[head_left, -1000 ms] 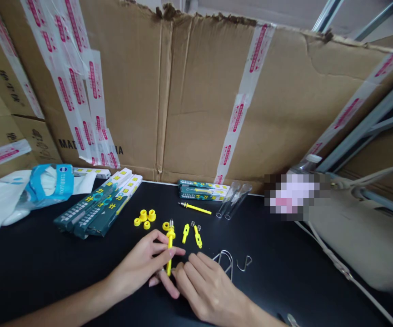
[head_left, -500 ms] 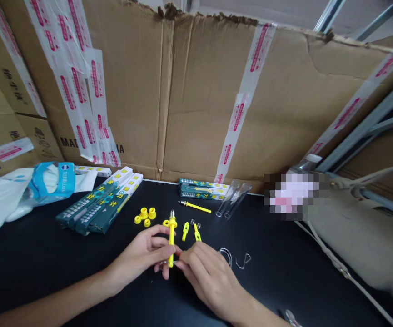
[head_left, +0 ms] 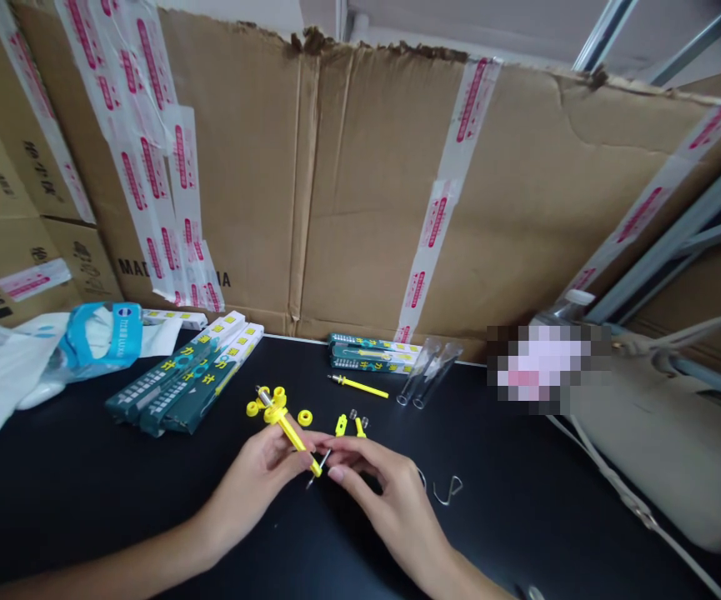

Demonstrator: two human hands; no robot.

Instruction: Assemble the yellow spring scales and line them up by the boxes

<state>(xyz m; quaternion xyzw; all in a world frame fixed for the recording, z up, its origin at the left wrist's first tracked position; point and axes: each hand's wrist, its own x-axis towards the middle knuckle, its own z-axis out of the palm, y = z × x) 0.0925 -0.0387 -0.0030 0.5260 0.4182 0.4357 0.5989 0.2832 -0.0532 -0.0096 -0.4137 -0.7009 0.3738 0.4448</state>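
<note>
My left hand (head_left: 260, 471) is closed around a yellow plastic spring-scale rod (head_left: 292, 435), which tilts up to the left. A yellow collar and a metal tip are at the rod's upper end. Through its lower end runs a thin metal hook (head_left: 326, 457). The fingertips of my right hand (head_left: 391, 492) pinch at this hook from the right; its far part is hidden by the fingers. Just beyond the hands lie a yellow ring (head_left: 305, 417) and two short yellow pieces, one of them a slotted piece (head_left: 341, 425). A bent wire hook (head_left: 448, 491) lies right of my right hand.
Several yellow caps (head_left: 252, 408) sit beyond my left hand. Another yellow rod (head_left: 363, 387) lies near two clear tubes (head_left: 419, 390). Green-and-white boxes (head_left: 178, 379) are at left, more boxes (head_left: 376, 354) at the back. A cardboard wall (head_left: 373, 192) closes the far side; a beige bag (head_left: 648, 442) stands at right.
The yellow rod has swung from upright to leaning left, and its end with the metal hook now shows more. My right hand has turned and its fingers have opened out somewhat.
</note>
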